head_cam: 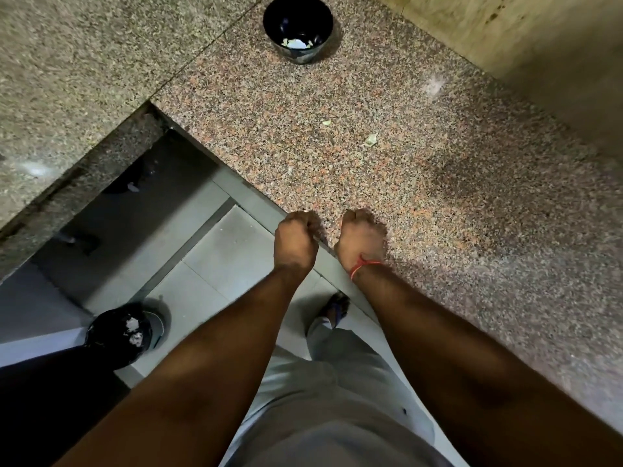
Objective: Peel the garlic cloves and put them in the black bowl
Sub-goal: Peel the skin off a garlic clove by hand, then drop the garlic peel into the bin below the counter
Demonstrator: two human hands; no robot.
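1. While both fists sit curled at the counter (421, 170) edge, I can't tell what they hold: left hand (296, 239) and right hand (361, 235) show knuckles only, fingers tucked under. Probably a clove pinched in there, but that's hidden.
2. Black bowl (298, 26) stands well apart, at the far end of the counter, with pale pieces (298, 43) in the bottom. They look like peeled garlic or skin; can't tell which.
3. Two small pale scraps (371, 139) lie on the counter between hands and bowl.
4. Handling guess: a clove is light, firm, slick once bare; the skin is papery and tears. Best hold is a fingertip pinch at the root end, peeling toward the tip.
5. Bin (124, 332) on the floor holds pale scraps.
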